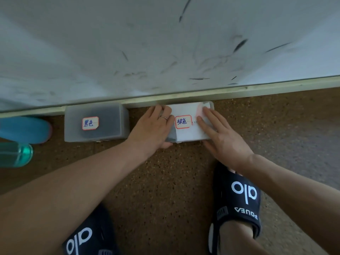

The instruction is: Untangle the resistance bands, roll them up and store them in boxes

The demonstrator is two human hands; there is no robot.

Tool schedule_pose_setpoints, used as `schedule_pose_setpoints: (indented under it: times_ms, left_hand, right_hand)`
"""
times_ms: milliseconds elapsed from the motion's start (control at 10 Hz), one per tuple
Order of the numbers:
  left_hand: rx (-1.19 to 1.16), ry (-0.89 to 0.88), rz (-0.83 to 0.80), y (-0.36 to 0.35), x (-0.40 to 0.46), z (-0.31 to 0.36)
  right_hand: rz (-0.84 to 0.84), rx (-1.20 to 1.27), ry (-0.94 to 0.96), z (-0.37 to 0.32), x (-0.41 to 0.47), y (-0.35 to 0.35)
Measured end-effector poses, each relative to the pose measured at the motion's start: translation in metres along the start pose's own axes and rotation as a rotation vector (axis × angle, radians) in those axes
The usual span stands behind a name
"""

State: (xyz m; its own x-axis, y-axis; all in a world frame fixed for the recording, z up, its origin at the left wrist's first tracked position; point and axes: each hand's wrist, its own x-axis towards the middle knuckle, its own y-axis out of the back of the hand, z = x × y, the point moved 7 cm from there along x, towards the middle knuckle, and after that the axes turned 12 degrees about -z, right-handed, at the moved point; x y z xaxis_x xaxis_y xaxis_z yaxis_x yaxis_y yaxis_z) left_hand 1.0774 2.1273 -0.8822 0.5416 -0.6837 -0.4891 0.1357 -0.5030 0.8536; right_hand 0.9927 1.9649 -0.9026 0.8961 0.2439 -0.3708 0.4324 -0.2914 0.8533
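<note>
Two translucent plastic boxes stand on the brown floor against the wall's skirting. The left box (95,124) carries a handwritten label and shows dark contents through its lid. The right box (189,132) has a white lid and a second handwritten label. My left hand (153,127) grips that box's left end, fingers over the top and thumb at the front edge. My right hand (219,134) lies flat on the lid's right side with straight fingers. No resistance band shows outside the boxes.
A blue cylinder (24,129) and a teal one (15,155) lie on the floor at the far left. My two feet in dark slippers (237,197) stand close behind the boxes. A scuffed white wall (165,43) rises right behind them.
</note>
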Motion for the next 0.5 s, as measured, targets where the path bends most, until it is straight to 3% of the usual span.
schedule_pose_setpoints:
  times_ms: [300,500]
  left_hand:
    - [0.105,0.078,0.019,-0.009,-0.009,-0.035]
    - [0.013,0.098,-0.054,-0.008,-0.008,-0.038]
  right_hand:
    - [-0.018,-0.120,0.009,-0.020,0.042,0.011]
    - [-0.054,-0.181,-0.015,-0.030,0.041,0.022]
